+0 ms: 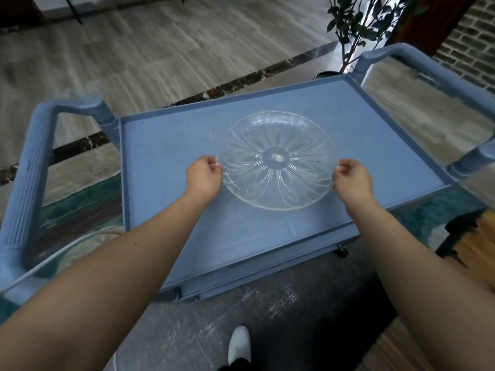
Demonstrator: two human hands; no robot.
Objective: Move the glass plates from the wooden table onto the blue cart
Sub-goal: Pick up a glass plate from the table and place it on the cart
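A clear glass plate [277,159] with a cut petal pattern is over the middle of the blue cart's top tray [166,162]. My left hand [204,178] pinches its left rim and my right hand [353,180] pinches its right rim. Whether the plate touches the tray or hovers just above it, I cannot tell. The wooden table is out of view.
The cart has raised rims and a blue handle at the left [29,167] and at the right [439,70]. A potted plant [356,25] stands behind the cart's far corner. A brick wall [471,46] is at the right. My white shoe [239,344] is on the floor below.
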